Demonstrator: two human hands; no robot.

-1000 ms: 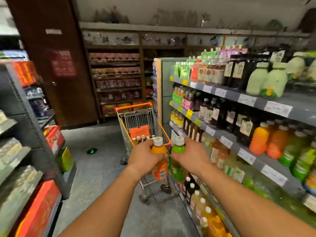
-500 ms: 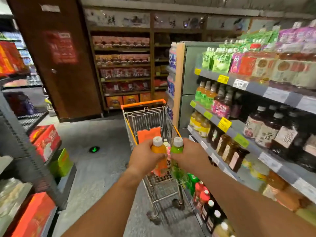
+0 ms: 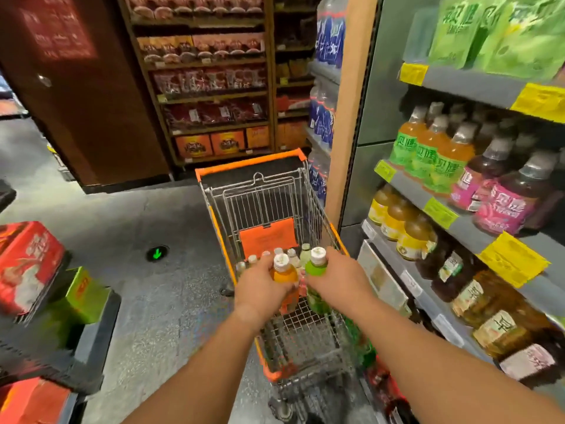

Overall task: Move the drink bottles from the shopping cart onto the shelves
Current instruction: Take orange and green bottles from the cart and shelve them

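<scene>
While both arms are extended over the basket, an orange-drink plastic bottle with a white cap (image 3: pixel 285 280) is gripped upright in the left hand (image 3: pixel 260 293), whose fingers are wrapped round its body. A green-drink plastic bottle with a white cap (image 3: pixel 316 270) is held likewise in the right hand (image 3: pixel 337 286), upright and just beside the orange one, the two nearly touching. Both bottles are positioned above the silver wire shopping cart with orange trim (image 3: pixel 253 168), over its middle. Several further white-capped bottles (image 3: pixel 275 255) are seen standing in the cart beyond the hands, in front of an orange placard (image 3: pixel 267 237) fixed to the wire panel. The cart is parked on grey concrete floor (image 3: pixel 137 228), close beside the end of the grey metal drink shelves (image 3: pixel 458 84) on the right. On those shelves are stocked orange-liquid bottles with green labels (image 3: pixel 428 148), dark bottles with pink labels (image 3: pixel 504 197), yellow-labelled bottles (image 3: pixel 394 215) one tier lower, and brown tea bottles (image 3: pixel 477 298) below these; yellow price tags (image 3: pixel 513 260) are fixed along the shelf edges. A wooden shelving unit of red packaged goods (image 3: pixel 211 78) is recorded at the far end of the aisle. Red cartons (image 3: pixel 27 264) are stacked at the left, and a green arrow marker (image 3: pixel 157 254) is set in the floor.
</scene>
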